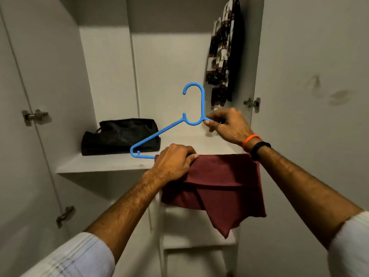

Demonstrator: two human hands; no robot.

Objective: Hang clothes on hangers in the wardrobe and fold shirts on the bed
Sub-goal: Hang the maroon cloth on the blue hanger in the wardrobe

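Observation:
A blue plastic hanger (159, 134) is held upright in front of the open wardrobe, hook at the top. A folded maroon garment (221, 188) drapes over its bottom bar and hangs down. My left hand (173, 162) grips the garment's top left edge together with the bar. My right hand (227, 124) pinches the hanger's right arm just below the hook. The hanger's right half is hidden behind my right hand and the cloth.
A white wardrobe shelf (103, 163) carries a black bag (121, 136) at the left. A patterned dark-and-white garment (221, 54) hangs at the upper right inside. Open white doors stand at both sides, with metal hinges (35, 115) on the left one. Lower shelves lie below.

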